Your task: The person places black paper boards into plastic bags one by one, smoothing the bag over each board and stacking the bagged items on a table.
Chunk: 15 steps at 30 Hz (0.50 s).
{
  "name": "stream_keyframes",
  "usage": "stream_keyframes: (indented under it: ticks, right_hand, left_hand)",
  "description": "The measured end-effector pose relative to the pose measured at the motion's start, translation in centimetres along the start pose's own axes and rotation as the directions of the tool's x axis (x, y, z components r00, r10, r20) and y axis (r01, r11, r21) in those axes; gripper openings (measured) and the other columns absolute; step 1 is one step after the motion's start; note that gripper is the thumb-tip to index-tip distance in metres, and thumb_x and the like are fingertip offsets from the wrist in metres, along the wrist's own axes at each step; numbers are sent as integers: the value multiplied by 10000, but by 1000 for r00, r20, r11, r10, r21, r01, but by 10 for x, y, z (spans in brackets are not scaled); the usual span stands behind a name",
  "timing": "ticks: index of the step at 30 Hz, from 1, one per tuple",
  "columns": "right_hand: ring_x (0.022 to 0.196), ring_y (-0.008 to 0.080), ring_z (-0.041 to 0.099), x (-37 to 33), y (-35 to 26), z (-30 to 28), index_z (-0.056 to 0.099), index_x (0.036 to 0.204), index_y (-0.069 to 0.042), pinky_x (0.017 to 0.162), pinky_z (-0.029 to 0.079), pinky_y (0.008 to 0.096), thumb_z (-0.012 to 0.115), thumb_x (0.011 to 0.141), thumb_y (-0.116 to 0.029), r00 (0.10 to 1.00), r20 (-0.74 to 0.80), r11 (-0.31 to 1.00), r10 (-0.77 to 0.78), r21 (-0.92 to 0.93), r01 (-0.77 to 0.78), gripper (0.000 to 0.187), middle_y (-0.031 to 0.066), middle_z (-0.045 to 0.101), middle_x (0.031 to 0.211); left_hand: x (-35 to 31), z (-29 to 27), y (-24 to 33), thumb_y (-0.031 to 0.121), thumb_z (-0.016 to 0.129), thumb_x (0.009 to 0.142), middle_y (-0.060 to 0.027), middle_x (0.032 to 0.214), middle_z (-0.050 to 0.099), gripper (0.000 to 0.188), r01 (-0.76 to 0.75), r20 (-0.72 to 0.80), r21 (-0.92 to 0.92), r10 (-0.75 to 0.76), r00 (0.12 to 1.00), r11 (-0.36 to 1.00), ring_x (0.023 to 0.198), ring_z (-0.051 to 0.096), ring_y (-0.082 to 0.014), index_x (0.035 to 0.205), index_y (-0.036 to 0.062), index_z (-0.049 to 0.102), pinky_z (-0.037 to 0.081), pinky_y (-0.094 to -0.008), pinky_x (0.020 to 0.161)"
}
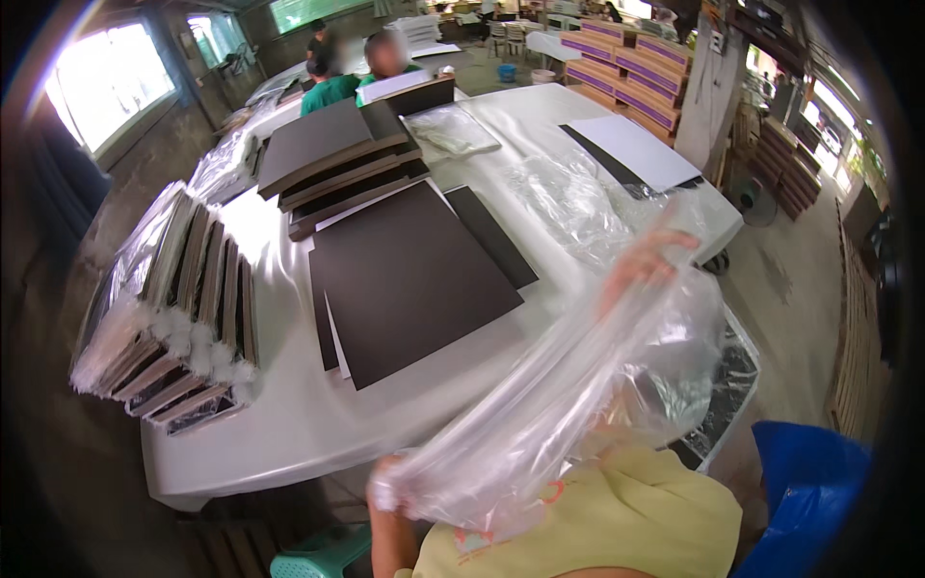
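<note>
A large clear plastic bag [540, 395] stretches across my front, above the table's near edge. My left hand [387, 485] is closed round its bunched lower-left end. At the bag's upper right, my right hand [641, 265] is raised and smeared by motion; its fingers look partly spread, and whether they grip the film cannot be told. Just beyond the bag, a black square board [414, 279] lies over a white sheet and other dark boards. Behind it rises a stack of thick black panels [323, 144].
Plastic-wrapped panels [183, 308] stand in a row at the table's left. More clear film [568, 202] and a white sheet [636, 149] lie at the right. Two people in green are across the table. A green stool [318, 554] and a blue bag [809, 491] are near me.
</note>
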State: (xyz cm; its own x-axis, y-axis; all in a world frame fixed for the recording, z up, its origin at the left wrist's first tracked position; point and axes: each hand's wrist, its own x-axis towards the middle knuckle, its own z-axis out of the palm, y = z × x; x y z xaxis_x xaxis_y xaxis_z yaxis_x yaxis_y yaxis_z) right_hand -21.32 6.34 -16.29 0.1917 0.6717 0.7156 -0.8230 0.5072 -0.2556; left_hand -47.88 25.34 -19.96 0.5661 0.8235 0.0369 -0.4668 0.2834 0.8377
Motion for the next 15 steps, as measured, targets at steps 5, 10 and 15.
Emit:
stream_keyframes:
  ticks: [5,10,15]
  right_hand:
    - [862,159,542,15,2,-6,469,1135,-4,736,423,265,821,497,-142,998,-13,998,-55,29,55,742,78,584,927]
    - [878,162,541,23,11,-13,445,1160,-4,748,423,265,820,492,-140,998,-50,999,-40,32,42,777,80,578,952]
    - [894,164,540,21,11,-14,422,1184,-5,761,423,264,819,488,-137,996,-72,998,-54,13,55,812,82,573,977]
  left_hand:
    - [25,-42,18,566,379,837,-135,1182,477,614,-477,-203,-299,434,878,826,1038,479,-235,1191,69,451,379,-427,906]
    - [31,-24,24,491,480,777,-112,1091,512,565,-372,-172,-392,331,928,841,942,507,-217,1145,62,479,404,-389,857]
    - [39,-30,49,415,581,717,-88,999,547,531,-220,54,-402,263,963,889,847,535,-199,1100,55,507,429,-351,808]
